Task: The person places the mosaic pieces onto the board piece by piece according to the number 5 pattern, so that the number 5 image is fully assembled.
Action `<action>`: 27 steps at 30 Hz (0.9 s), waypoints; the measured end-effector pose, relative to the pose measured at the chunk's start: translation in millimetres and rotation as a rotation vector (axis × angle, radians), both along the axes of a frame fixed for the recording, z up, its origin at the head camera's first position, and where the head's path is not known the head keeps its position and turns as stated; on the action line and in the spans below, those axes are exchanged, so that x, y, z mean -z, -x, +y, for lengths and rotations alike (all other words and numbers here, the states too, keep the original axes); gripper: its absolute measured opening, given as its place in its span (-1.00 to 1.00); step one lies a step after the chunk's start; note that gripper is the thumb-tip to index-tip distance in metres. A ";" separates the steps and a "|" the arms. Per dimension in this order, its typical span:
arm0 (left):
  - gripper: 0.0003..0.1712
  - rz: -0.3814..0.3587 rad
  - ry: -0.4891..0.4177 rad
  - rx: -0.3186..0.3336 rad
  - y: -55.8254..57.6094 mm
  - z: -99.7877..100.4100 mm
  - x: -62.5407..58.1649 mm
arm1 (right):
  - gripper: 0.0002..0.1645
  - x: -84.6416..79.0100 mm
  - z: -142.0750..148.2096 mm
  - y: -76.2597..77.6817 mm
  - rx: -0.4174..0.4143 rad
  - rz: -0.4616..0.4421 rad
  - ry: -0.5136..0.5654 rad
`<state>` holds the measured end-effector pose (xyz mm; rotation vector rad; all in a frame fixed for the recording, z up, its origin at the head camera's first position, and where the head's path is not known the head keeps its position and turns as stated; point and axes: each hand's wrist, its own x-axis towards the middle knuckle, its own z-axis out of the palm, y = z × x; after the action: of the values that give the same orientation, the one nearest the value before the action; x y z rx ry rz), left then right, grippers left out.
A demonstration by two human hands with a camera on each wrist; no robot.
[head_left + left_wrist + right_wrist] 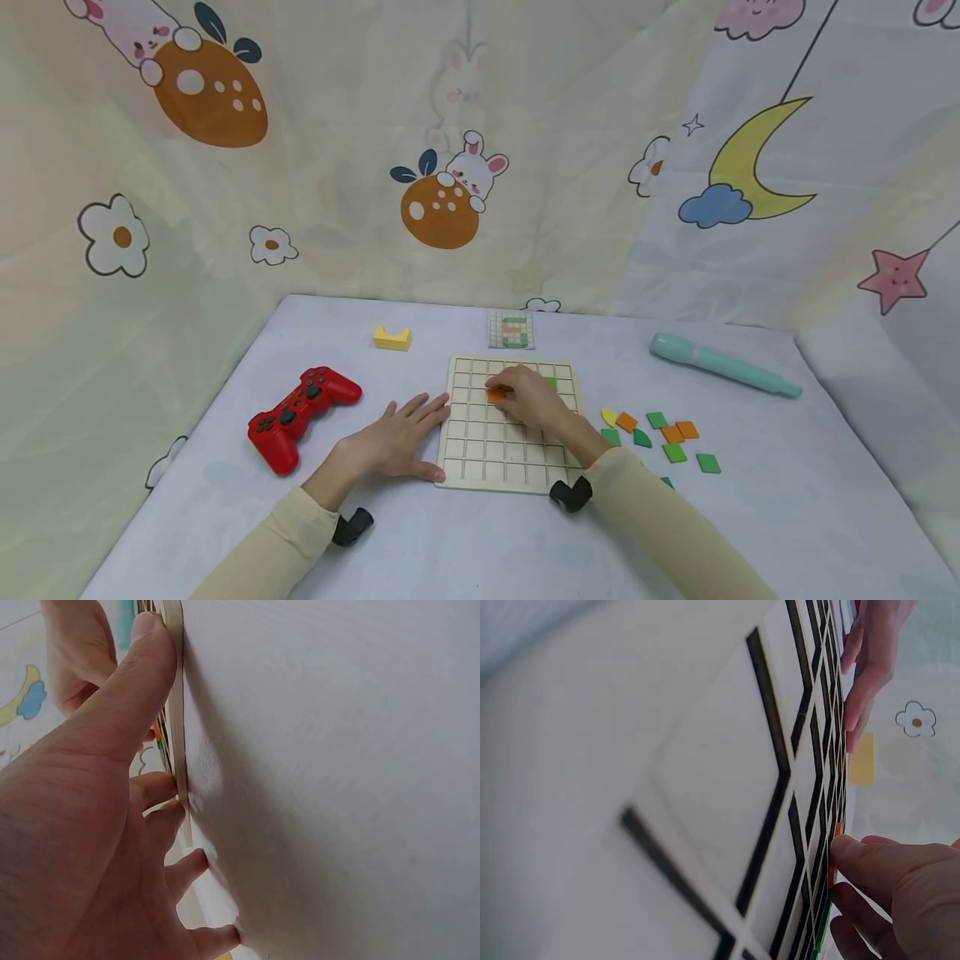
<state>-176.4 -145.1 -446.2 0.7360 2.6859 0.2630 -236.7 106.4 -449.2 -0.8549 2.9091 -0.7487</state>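
A pale wooden grid board point(480, 454) lies flat on the table. My left hand point(393, 440) rests at its left side, fingers spread, with the thumb and some fingertips touching the edge. Over the upper part of the board is my right hand point(534, 400), its thumb and fingers pinching an orange tile point(496, 396) at the grid. In the right wrist view, the thumb point(862, 859) is against orange at the board's surface. A green tile point(551, 382) sits on the grid just beyond the right hand, which hides some of the cells.
Several loose green, orange and yellow tiles point(674, 452) lie right of the board. A small pattern card point(512, 330) is behind it. A yellow block point(392, 339) and a red game controller point(300, 415) are at left, a teal tube-shaped object point(723, 365) at back right.
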 end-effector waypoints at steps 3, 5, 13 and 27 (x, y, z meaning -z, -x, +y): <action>0.14 -0.003 -0.001 -0.002 0.1 0.1 0.8 | -0.64 0.5 -0.7 -0.7 0.006 -0.006 -0.003; 0.14 -0.004 -0.001 -0.002 -0.1 0.0 1.3 | -0.65 -1.6 1.3 -2.6 0.015 -0.021 0.014; 0.15 0.003 0.013 -0.010 1.6 0.1 2.8 | -0.63 -12.6 52.6 -7.7 0.115 -0.112 0.095; 0.14 -0.003 0.000 -0.009 0.7 -0.4 0.5 | -0.53 -8.8 177.1 -36.3 0.322 -0.149 0.059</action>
<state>-177.1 -145.6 -446.6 0.7229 2.6871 0.2663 -200.4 283.5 -440.4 -0.3169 2.9334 -0.8781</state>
